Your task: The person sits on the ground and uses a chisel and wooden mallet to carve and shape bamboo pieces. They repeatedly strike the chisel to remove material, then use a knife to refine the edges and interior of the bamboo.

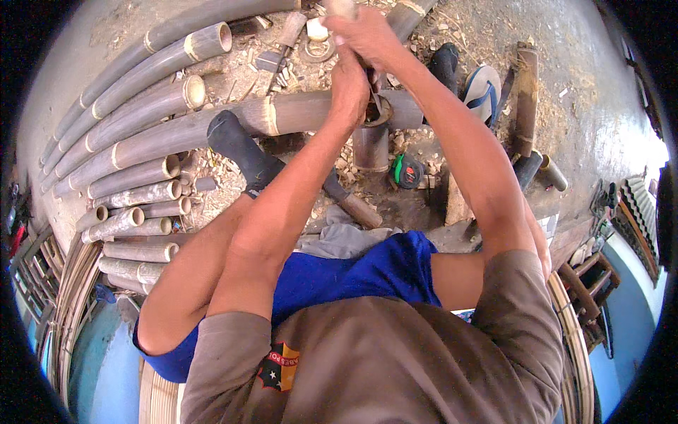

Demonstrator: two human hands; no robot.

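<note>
My left hand [349, 86] is closed round a tool whose dark metal blade [379, 106] points down at an opening in a long bamboo pole [300, 113]. Just above it, my right hand [367, 35] wraps round the pale wooden handle [342, 8] at the top edge of the picture. Handle and blade look like one long chisel, though my fingers cover the part between. Beneath the opening, a short bamboo piece [371, 150] stands out from the pole toward me. My foot in a black sock [240, 145] presses against the pole on the left.
Several cut bamboo poles [152, 67] lie stacked at the left. A green and black tape measure [408, 171] sits near the pole, with a wood block [458, 198] beside it. Right of my arm is a sandal [483, 92]. A wooden-handled tool [289, 32] lies among wood chips.
</note>
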